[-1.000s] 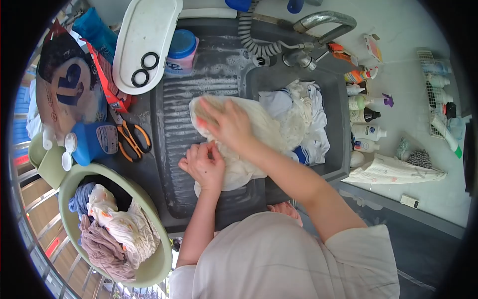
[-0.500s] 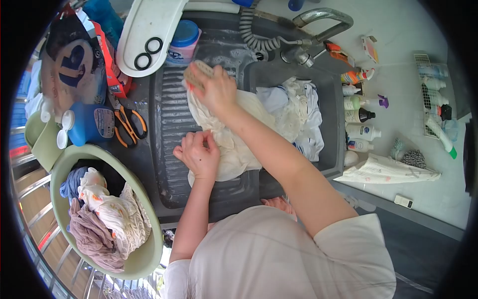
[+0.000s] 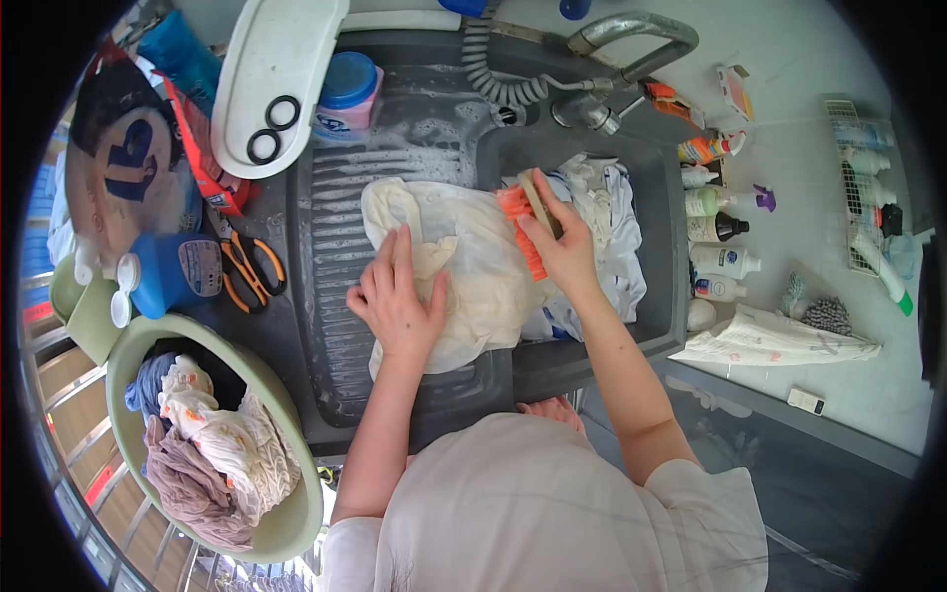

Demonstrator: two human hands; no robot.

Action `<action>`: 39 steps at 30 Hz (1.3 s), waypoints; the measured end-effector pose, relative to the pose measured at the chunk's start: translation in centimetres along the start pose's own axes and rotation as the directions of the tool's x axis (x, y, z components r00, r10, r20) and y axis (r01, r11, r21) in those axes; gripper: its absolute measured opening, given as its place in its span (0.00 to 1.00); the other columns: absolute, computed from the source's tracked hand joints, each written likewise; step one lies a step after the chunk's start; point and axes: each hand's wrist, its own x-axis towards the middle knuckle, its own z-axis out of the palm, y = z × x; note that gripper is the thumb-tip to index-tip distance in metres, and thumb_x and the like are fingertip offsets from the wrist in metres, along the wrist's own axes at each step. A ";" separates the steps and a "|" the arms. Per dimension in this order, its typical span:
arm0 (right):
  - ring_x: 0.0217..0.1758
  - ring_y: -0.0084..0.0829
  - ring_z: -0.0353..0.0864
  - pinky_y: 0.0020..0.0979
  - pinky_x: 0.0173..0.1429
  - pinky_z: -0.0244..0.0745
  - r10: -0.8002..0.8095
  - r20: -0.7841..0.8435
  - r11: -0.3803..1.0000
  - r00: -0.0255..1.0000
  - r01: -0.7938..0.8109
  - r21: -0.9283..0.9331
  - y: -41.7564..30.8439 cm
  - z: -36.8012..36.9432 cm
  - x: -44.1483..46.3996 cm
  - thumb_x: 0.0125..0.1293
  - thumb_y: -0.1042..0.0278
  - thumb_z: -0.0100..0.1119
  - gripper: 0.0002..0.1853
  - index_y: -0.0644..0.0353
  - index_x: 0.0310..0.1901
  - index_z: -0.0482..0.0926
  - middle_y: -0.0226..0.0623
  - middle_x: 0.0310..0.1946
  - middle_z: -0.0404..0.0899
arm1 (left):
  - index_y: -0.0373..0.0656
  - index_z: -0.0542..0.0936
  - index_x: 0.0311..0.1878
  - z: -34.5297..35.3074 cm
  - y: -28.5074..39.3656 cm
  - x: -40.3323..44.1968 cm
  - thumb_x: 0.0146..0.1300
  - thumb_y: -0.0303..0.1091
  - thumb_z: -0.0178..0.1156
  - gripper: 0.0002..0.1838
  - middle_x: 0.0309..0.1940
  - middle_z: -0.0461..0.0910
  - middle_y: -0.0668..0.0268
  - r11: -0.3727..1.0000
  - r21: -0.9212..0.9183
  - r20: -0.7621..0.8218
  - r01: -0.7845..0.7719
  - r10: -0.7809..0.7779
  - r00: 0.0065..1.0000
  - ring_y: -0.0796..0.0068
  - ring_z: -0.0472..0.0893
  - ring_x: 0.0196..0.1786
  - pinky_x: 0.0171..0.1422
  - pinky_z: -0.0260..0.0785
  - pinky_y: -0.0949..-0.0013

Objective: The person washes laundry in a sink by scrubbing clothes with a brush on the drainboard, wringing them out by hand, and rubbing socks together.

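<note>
A wet cream cloth [image 3: 473, 266] lies spread over the ribbed washboard part of the grey sink [image 3: 340, 380]. My left hand [image 3: 400, 301] rests on the cloth's left part with its fingers spread. Above the cloth's right edge, my right hand [image 3: 564, 247] grips a scrubbing brush [image 3: 528, 222]. The brush has a beige back and orange bristles, is tilted on its side, and its bristles face left. Other white and blue laundry [image 3: 612, 227] lies in the basin just right of the brush.
At lower left stands a green tub [image 3: 311, 493] of clothes. Orange-handled scissors [image 3: 252, 274], a blue bottle [image 3: 173, 276], a white tray [image 3: 271, 59] and a blue-lidded jar [image 3: 347, 84] are at the left. A faucet [image 3: 641, 44] stands behind the basin; bottles [image 3: 720, 259] line the right.
My right hand has lifted the brush off the cloth's upper left and moved it right, turning the bristles into view. My left hand has opened its curled fingers onto the cloth.
</note>
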 end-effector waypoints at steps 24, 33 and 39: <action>0.41 0.42 0.82 0.39 0.45 0.78 -0.104 0.265 0.951 0.959 0.173 -0.255 -7.1 5.8 -2.4 0.62 0.54 0.68 0.37 0.40 0.74 0.69 0.39 0.41 0.77 | 0.46 0.80 0.27 -7.3 -4.9 -1.4 0.40 0.20 0.66 0.10 0.49 0.79 0.65 0.960 -0.251 0.241 -0.126 0.188 0.952 0.66 0.74 0.39 0.52 0.65 0.62; 0.38 0.37 0.80 0.39 0.39 0.77 -0.583 0.495 0.646 0.644 0.737 -0.198 -4.8 10.7 -3.4 0.58 0.53 0.68 0.33 0.30 0.69 0.74 0.39 0.39 0.74 | 0.51 0.85 0.29 -5.8 -5.8 -4.3 0.48 0.32 0.72 0.05 0.37 0.77 0.71 0.996 -0.086 0.273 0.009 0.015 0.962 0.70 0.74 0.41 0.55 0.56 0.58; 0.37 0.37 0.78 0.40 0.33 0.73 -0.530 0.319 0.609 0.786 0.614 -0.502 -4.9 11.0 7.1 0.57 0.54 0.68 0.36 0.29 0.70 0.72 0.39 0.39 0.76 | 0.51 0.83 0.23 -4.5 -6.5 -5.3 0.49 0.39 0.76 0.09 0.29 0.76 0.75 0.996 -0.075 0.124 -0.047 0.056 0.991 0.70 0.73 0.39 0.55 0.54 0.58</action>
